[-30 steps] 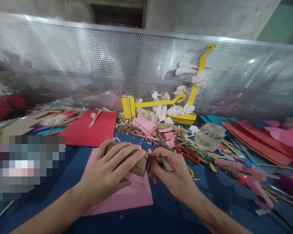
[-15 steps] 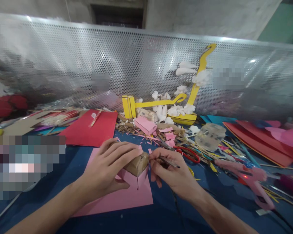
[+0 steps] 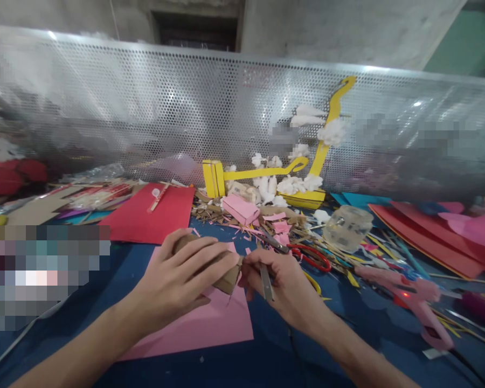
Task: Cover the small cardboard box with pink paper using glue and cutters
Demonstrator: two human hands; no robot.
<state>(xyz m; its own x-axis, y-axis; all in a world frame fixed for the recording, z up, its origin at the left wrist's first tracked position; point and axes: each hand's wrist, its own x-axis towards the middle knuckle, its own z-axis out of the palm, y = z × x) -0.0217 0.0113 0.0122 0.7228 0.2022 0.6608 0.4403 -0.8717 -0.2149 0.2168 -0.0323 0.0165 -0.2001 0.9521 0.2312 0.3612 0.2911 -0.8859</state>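
The rectangular cardboard block (image 3: 227, 283) is dull brown, the flat paper sheet (image 3: 194, 331) plain pale pink, the thin metal blade (image 3: 266, 284) silvery grey. Dark blue covers the tabletop (image 3: 275, 361). The flat paper stack (image 3: 157, 218) is solid deep red. Bright yellow colours the upright card box (image 3: 208, 178), which is marked by narrow brown vertical lines, and the long curl-ended card strip (image 3: 250, 173). The fluffy cotton tufts (image 3: 332, 132) are white; the small paper-covered box (image 3: 240, 208) is pink. Red handles and grey blades make up the metal scissors (image 3: 316, 260). The plastic glue gun (image 3: 428, 318) is pink with a glowing orange-red light. Silvery grey, the perforated metal panel (image 3: 145, 108) carries a regular pattern of small round dots.
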